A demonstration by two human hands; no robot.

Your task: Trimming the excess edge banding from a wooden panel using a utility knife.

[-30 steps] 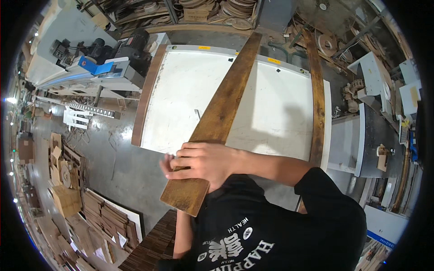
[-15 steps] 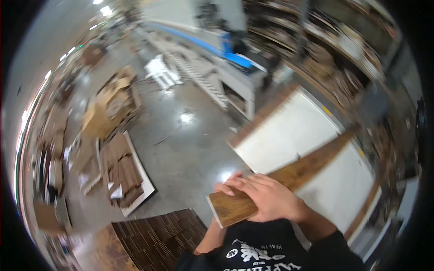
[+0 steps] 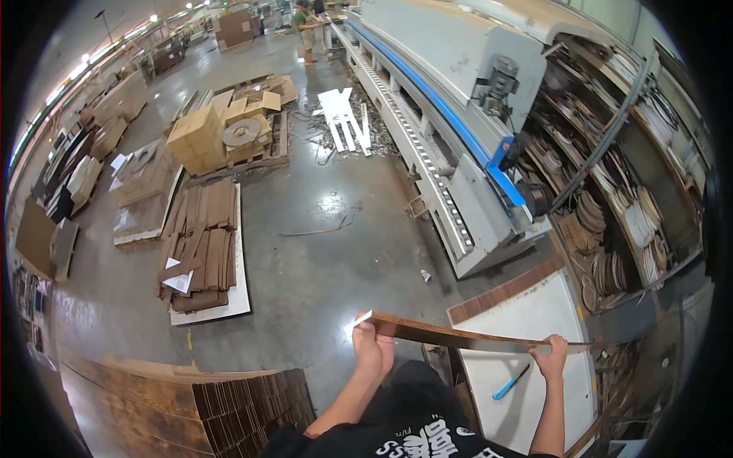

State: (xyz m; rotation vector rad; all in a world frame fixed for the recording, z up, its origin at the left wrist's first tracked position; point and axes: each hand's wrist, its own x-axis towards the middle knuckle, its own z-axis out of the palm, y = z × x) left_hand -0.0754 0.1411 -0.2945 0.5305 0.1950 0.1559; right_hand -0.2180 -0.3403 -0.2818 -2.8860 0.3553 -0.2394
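A long, narrow wood-grain board [image 3: 450,333] is held up on edge in front of me, its pale end at the left. My left hand [image 3: 373,349] is closed around that end from below, with fingers behind the board. Farther along, my right hand [image 3: 551,356] pinches its lower edge, thumb on the near face. Beneath the board's right half is a white-topped worktable [image 3: 489,371], on which a blue-handled knife [image 3: 510,383] lies apart from both hands.
A long grey machine with a blue strip [image 3: 443,84] runs away ahead. Shelves with coiled edging [image 3: 592,221] stand at right. Stacked brown boards [image 3: 202,244], cartons [image 3: 198,141] and a pile of wood-grain panels [image 3: 252,404] are at left. Someone [image 3: 307,30] stands far off.
The board has turned from lying slantwise across the table to being held on edge. My hands, together near its end before, are now apart, the right one farther right. The blue-handled knife has come into sight.
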